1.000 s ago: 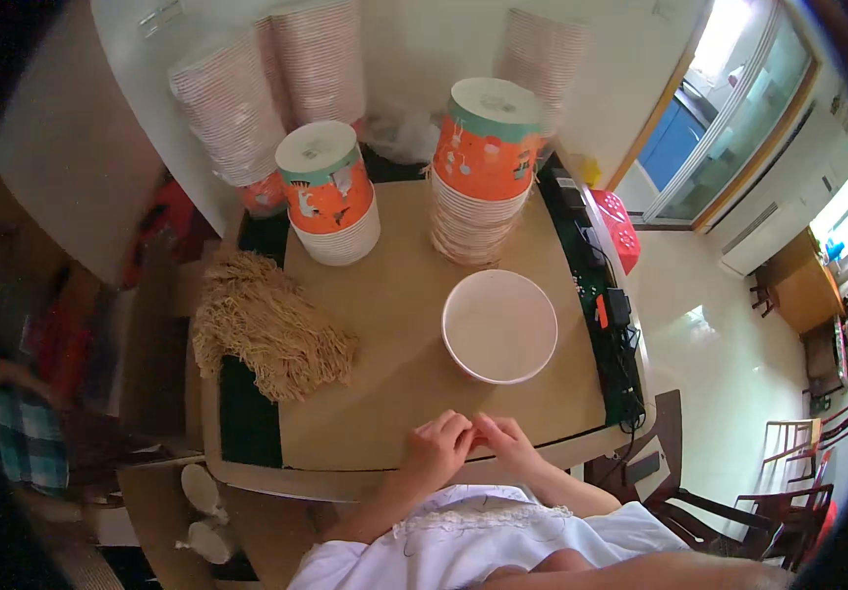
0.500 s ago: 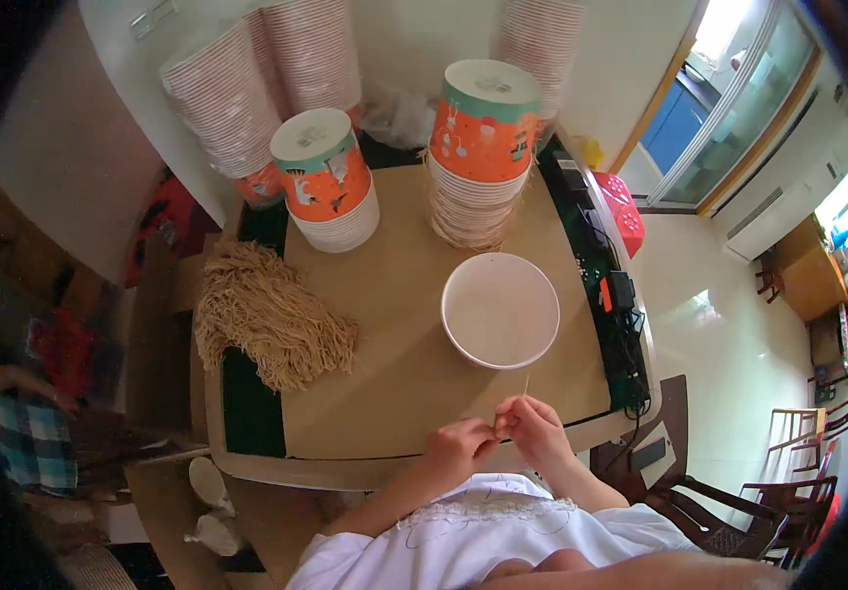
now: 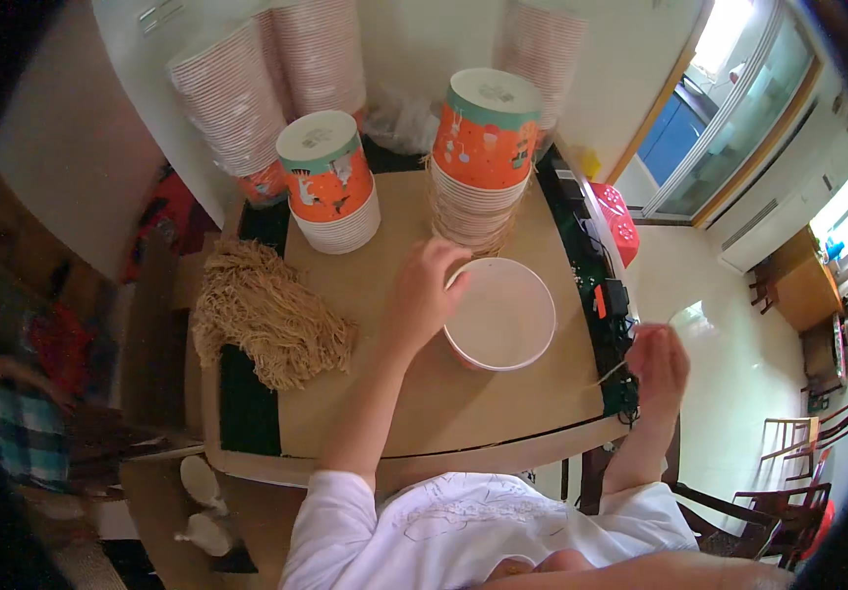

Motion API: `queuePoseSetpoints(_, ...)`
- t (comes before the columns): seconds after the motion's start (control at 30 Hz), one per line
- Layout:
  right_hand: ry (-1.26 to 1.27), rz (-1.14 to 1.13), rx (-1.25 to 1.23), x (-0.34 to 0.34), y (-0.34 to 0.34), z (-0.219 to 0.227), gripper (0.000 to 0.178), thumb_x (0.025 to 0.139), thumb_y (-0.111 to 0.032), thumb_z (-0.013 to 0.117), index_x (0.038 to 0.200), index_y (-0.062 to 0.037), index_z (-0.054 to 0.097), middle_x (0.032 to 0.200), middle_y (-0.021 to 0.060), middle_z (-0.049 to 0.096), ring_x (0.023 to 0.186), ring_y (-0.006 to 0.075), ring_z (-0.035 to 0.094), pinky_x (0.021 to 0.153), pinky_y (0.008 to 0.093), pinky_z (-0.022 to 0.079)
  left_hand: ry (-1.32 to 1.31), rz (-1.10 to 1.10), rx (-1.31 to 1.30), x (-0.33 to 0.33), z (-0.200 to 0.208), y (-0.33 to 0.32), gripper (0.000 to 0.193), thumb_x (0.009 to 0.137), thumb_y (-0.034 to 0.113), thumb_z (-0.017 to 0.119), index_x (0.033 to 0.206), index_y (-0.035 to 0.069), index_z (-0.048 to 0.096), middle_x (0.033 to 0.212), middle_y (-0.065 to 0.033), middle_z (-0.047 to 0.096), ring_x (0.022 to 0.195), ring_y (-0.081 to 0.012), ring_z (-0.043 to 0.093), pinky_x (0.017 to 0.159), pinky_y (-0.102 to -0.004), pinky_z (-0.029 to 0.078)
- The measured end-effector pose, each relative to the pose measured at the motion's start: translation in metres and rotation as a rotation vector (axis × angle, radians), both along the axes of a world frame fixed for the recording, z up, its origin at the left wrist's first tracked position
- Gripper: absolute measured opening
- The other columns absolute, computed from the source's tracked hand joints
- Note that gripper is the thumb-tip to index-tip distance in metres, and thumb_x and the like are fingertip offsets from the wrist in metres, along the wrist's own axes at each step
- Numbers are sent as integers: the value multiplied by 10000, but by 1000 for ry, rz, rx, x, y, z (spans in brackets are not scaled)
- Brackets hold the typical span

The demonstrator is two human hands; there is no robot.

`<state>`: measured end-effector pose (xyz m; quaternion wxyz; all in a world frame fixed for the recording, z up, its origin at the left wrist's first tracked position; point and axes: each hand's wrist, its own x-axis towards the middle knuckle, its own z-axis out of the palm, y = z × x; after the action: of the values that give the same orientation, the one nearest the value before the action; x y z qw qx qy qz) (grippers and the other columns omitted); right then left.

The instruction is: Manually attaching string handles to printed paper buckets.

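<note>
A white paper bucket (image 3: 500, 317) stands mouth up on the brown board, right of its middle. My left hand (image 3: 426, 295) is at its far left rim, thumb and fingers apart; whether it touches the rim I cannot tell. Out past the table's right edge, my right hand (image 3: 658, 362) is closed on a thin tan string (image 3: 614, 374), whose end sticks out to the left. Beyond the white bucket rises an upside-down stack of orange-and-green paper buckets (image 3: 488, 138), with tan strings hanging around its lower part. A tangled heap of tan strings (image 3: 271, 315) lies at the left.
A shorter stack of upturned buckets (image 3: 329, 187) stands left of the tall one. Plastic-wrapped bucket stacks (image 3: 232, 103) lean at the wall. Black adapters and cables (image 3: 618, 305) run along the right edge. A red stool (image 3: 615, 221) stands beyond it. At far left, another person's checked clothing (image 3: 26, 438) shows.
My hands, together at the table's front edge before, have parted. The left has gone forward to the bucket's rim; the right has swung out to the right with the string.
</note>
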<state>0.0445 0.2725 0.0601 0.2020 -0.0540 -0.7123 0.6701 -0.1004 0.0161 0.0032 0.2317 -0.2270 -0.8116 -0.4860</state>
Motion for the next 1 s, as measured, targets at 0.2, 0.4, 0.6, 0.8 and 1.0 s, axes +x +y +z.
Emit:
queuePoseSetpoints(0.2,-11,305,224,-46,-11,7,254,942,-177,424,910,-6,609,778,-18,570,619,42,432,546,188,325,-288,-139,-309,-33,-20,16,231,766,67,589,993,25,607,925,-167,610,874,-319,590,775,-393,470)
queuePoseSetpoints(0.4,-202,660,682,-95,-57,-41,187,871,-141,464,886,-26,610,789,86,594,728,186,570,690,304,455,-354,-120,-341,15,-28,4,248,774,54,554,1018,29,595,918,-180,610,829,-316,602,738,-380,478)
queuePoseSetpoints(0.6,-270,630,998,-112,-68,-100,166,842,-159,489,854,-75,632,777,115,626,742,284,607,677,364,467,-491,-112,-188,30,-42,-2,191,793,81,552,972,47,610,895,-142,595,833,-297,594,724,-384,477)
queuePoseSetpoints(0.8,-222,624,982,-105,-73,-94,177,850,-175,482,831,-84,632,775,116,630,738,295,608,675,377,466,-412,-84,-147,15,-57,-11,213,825,78,561,1029,44,612,919,-123,601,769,-223,590,711,-313,476)
queuePoseSetpoints(1.0,-230,655,1003,-108,-73,-99,183,859,-170,471,839,-74,626,794,120,632,758,302,608,696,378,467,-562,-251,24,8,-62,-5,224,811,75,554,1017,70,642,869,-129,591,790,-256,592,726,-331,467)
